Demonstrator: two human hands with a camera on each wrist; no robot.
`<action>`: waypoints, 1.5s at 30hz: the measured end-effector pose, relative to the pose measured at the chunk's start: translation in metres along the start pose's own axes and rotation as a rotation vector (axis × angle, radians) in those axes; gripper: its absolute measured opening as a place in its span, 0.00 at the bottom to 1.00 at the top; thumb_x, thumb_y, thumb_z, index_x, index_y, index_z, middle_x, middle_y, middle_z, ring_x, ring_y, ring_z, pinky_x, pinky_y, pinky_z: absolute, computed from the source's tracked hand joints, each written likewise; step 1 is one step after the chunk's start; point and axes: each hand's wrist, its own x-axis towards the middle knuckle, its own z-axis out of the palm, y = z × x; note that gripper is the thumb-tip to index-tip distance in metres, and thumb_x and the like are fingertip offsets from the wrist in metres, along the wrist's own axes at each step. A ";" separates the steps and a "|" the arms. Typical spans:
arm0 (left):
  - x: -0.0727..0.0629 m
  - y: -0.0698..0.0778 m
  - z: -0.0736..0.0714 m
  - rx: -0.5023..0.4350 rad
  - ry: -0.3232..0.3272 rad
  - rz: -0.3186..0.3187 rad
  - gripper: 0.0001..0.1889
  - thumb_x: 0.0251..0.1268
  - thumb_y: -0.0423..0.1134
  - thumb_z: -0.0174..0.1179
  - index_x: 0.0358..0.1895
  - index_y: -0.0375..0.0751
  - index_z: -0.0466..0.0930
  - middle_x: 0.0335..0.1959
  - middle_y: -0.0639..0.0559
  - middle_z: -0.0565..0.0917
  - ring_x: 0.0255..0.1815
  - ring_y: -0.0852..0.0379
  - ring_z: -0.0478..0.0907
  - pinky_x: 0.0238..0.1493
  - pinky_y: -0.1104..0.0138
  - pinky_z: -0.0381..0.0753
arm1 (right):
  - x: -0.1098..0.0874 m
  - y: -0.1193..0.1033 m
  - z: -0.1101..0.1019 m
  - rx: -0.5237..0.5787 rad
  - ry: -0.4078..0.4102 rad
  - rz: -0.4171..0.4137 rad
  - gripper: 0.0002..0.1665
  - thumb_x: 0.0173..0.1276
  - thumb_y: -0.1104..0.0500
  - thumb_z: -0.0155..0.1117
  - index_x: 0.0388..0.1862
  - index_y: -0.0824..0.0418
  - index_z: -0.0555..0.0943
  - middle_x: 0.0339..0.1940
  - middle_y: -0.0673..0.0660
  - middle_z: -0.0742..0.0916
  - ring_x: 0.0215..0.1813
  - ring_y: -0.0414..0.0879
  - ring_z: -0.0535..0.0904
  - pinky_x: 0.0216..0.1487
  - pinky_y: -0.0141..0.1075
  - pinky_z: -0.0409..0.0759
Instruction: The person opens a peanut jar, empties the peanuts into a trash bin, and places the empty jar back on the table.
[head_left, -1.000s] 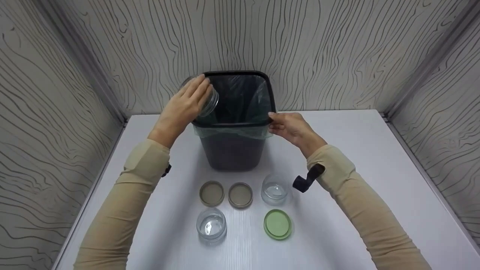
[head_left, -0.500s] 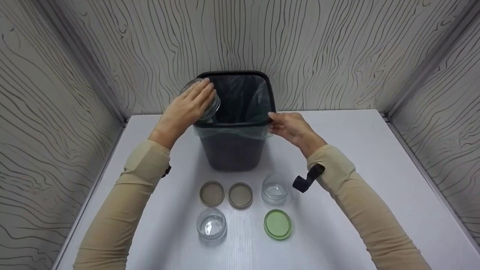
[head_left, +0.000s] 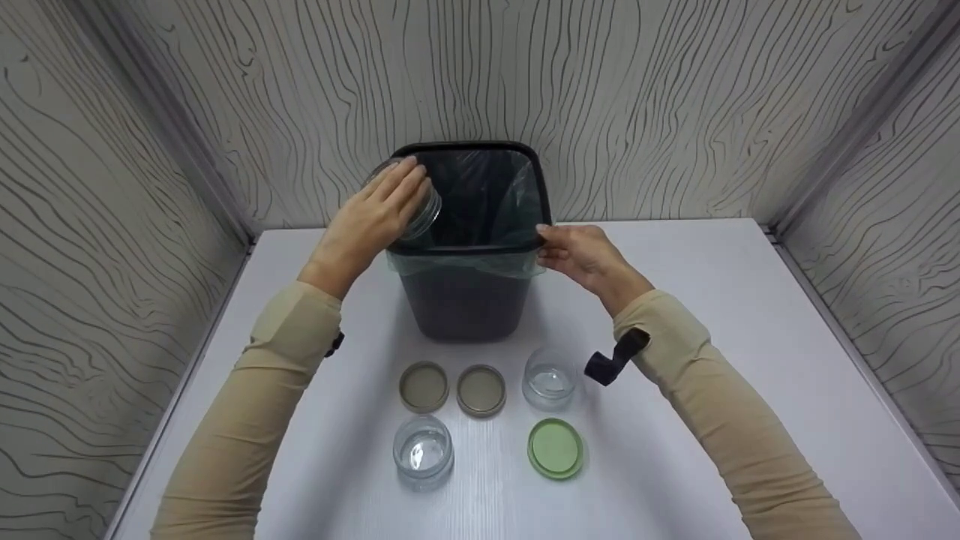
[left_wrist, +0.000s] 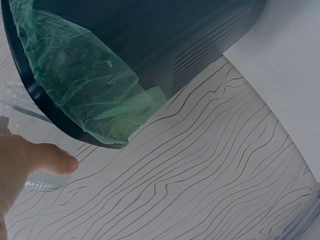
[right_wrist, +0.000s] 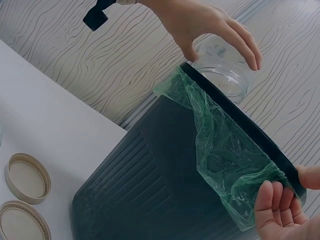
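My left hand (head_left: 369,219) holds a clear glass jar (head_left: 427,215) over the left side of a dark trash bin (head_left: 469,300). The jar lies tipped, its threaded mouth toward the bin's opening, as the right wrist view shows with the jar (right_wrist: 226,77) just above the rim. No contents can be made out in it. My right hand (head_left: 587,259) pinches the bin's near right corner, thumb on the rim and fingers curled under it against the green trash bag (right_wrist: 220,145). That bag lines the bin and folds over its rim.
Two glass jars stand on the white table, one at front left (head_left: 424,450) and another jar at right (head_left: 549,379). Two beige lids (head_left: 424,387) lie side by side before the bin. A green lid (head_left: 555,448) is near the right jar. Patterned walls (head_left: 637,97) enclose the table.
The left hand and its jar have shifted slightly down and toward the bin since the first frame, then stayed nearly still. My right hand keeps its place on the rim.
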 end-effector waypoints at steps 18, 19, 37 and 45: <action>-0.004 -0.002 0.000 -0.095 0.183 -0.184 0.35 0.52 0.19 0.63 0.67 0.34 0.66 0.67 0.42 0.73 0.70 0.49 0.69 0.73 0.64 0.70 | -0.001 0.000 0.000 0.020 -0.011 -0.005 0.10 0.71 0.64 0.56 0.27 0.61 0.79 0.23 0.50 0.81 0.30 0.41 0.77 0.38 0.29 0.83; -0.003 -0.001 0.000 -0.095 0.189 -0.190 0.35 0.52 0.19 0.63 0.67 0.34 0.66 0.67 0.42 0.73 0.70 0.48 0.69 0.73 0.64 0.71 | -0.001 0.000 0.000 0.020 -0.010 -0.006 0.10 0.70 0.64 0.56 0.28 0.61 0.78 0.23 0.50 0.81 0.30 0.41 0.77 0.38 0.29 0.83; -0.009 0.005 -0.003 -0.232 0.256 -0.300 0.24 0.68 0.19 0.45 0.67 0.30 0.65 0.67 0.39 0.73 0.70 0.45 0.69 0.71 0.61 0.74 | 0.000 0.001 0.000 -0.004 0.003 -0.007 0.08 0.71 0.62 0.56 0.30 0.61 0.77 0.24 0.49 0.80 0.31 0.40 0.76 0.38 0.29 0.83; -0.012 0.008 -0.005 -0.356 0.333 -0.345 0.24 0.67 0.17 0.41 0.66 0.28 0.67 0.64 0.36 0.74 0.69 0.42 0.69 0.71 0.59 0.74 | -0.001 0.000 0.000 0.008 0.001 -0.010 0.07 0.70 0.63 0.57 0.30 0.61 0.77 0.24 0.50 0.80 0.30 0.40 0.77 0.38 0.29 0.83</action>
